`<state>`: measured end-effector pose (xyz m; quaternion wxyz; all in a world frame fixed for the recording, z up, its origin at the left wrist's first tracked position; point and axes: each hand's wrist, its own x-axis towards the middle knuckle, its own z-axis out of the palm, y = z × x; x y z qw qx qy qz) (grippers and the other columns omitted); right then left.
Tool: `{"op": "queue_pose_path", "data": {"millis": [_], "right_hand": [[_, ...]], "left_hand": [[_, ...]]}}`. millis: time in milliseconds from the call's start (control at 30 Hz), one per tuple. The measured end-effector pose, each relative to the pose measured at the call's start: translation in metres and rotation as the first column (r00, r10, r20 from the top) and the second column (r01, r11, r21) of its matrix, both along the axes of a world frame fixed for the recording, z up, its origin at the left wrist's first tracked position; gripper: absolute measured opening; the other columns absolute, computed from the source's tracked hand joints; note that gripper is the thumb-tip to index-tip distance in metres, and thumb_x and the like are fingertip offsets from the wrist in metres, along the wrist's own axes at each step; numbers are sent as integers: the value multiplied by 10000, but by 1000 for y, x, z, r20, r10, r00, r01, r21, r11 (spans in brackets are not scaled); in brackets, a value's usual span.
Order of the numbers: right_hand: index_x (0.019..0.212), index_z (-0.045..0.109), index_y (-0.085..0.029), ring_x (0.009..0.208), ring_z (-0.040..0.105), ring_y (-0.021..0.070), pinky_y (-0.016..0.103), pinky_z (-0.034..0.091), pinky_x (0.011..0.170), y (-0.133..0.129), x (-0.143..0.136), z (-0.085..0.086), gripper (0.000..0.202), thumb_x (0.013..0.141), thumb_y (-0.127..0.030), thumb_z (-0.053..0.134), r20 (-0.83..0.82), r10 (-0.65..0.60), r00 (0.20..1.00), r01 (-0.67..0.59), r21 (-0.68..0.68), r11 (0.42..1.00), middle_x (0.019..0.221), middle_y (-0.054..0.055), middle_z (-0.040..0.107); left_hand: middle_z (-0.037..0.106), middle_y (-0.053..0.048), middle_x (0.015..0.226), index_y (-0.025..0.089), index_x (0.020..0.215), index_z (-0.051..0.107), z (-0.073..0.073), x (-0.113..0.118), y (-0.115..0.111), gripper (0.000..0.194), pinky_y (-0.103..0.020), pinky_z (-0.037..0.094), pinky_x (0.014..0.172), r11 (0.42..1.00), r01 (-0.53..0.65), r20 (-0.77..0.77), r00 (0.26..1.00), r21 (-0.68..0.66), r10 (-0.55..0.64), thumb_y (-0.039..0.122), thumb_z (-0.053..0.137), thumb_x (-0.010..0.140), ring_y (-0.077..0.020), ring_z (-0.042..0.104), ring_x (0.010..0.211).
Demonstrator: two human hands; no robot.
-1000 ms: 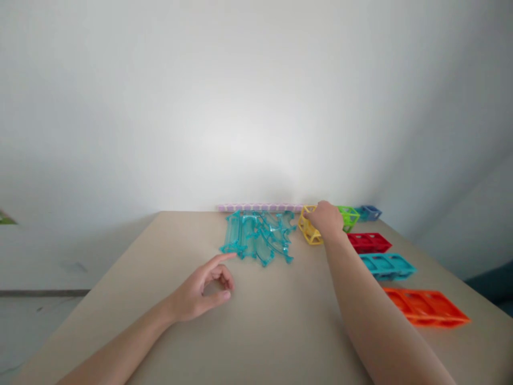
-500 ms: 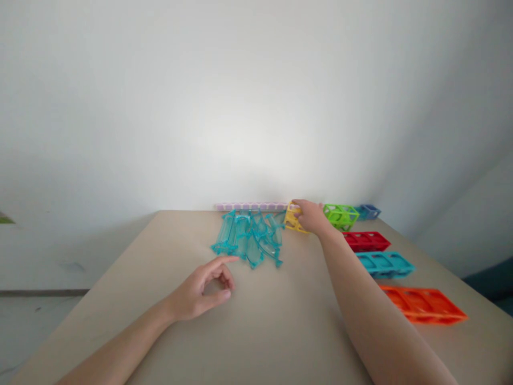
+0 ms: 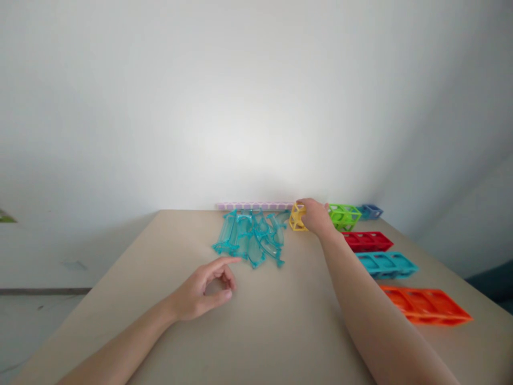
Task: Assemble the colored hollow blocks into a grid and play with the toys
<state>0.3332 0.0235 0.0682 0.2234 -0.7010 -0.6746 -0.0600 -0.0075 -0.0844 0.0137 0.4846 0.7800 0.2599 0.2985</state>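
Far back on the table, my right hand (image 3: 316, 215) is closed on a yellow openwork plastic block (image 3: 297, 217), partly hidden behind the fingers. A green openwork block (image 3: 344, 216) stands just right of that hand. My left hand (image 3: 206, 287) rests over the table with its fingers curved and apart, holding nothing. Its index fingertip lies close to the near edge of a heap of clear teal plastic track pieces (image 3: 250, 238); whether it touches them I cannot tell.
On the right lie a red block row (image 3: 367, 241), a blue one (image 3: 387, 264) and an orange one (image 3: 427, 305). Dark blue pieces (image 3: 371, 212) sit in the back right corner. A lilac patterned strip (image 3: 256, 205) runs along the wall (image 3: 256, 107) behind the tan table (image 3: 276, 331).
The yellow block has turned and shifted slightly right in my right hand. My left hand stays put. The whole view has moved a little.
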Motion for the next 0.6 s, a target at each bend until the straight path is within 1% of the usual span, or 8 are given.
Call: {"op": "queue_pose_path", "data": {"millis": [67,167,233,300,367,467,533,600], "right_hand": [[1195,614,-138,1228,493,297,587,241,1077,-3,-4,6,536,700,-17,451,-4,-2,1000,2,36,999,1309,142,560],[1226,591,-130,1219,501,253,436,313,1071,-7,-15,21,511,749,-44,431,-7,10,1000,-9,70,997,1303,134,561],[1233,588,-141,1172,541,224,347,366,1022,-11,-26,31,475,803,-71,397,-5,36,999,-35,44,998,1240,119,609],[1234,592,-162,1133,574,222,315,394,980,-15,-39,35,421,865,-148,391,3,77,997,-76,-36,996,1182,109,649],[1239,597,-173,1140,579,252,323,403,966,-19,-51,31,396,900,-310,445,12,128,992,-125,-162,979,1189,122,654],[1327,529,-140,1162,569,335,404,408,954,-22,-65,15,611,881,-553,465,20,160,987,-142,-372,917,1247,208,610],[1420,406,-103,1150,574,381,473,406,932,-23,-73,3,730,902,-616,369,25,135,991,-108,-469,876,1265,277,572],[1468,292,-60,1173,553,402,499,397,927,-24,-82,-6,773,927,-611,299,30,112,993,-82,-505,859,1294,324,523]], "left_hand": [[631,-37,894,200,1343,450,-2,0,2,501,-307,451,828,999,-48,2,999,18,47,276,592,869,-154,589,838],[603,-15,795,182,1183,594,-7,-3,8,325,-274,455,742,972,-224,8,974,71,224,289,576,876,-132,564,741],[592,-12,765,176,1051,656,-10,-6,14,229,-261,447,700,920,-372,30,928,123,371,295,570,875,-126,551,710],[605,-21,798,180,975,674,-13,-9,20,187,-258,445,691,858,-483,67,875,178,479,289,563,871,-131,558,733],[617,-36,875,190,982,672,-14,-12,26,185,-261,451,694,798,-558,85,828,229,554,278,568,856,-143,565,784],[606,-67,1070,214,1123,630,-17,-16,33,320,-276,474,714,743,-612,38,778,272,627,282,607,811,-171,574,899],[572,-86,1206,236,1244,565,-19,-17,36,458,-311,492,784,743,-604,-18,772,289,635,298,626,795,-200,572,1013],[542,-96,1292,253,1328,496,-20,-17,37,549,-376,474,908,762,-560,-69,789,326,610,308,627,797,-231,541,1135]]}}
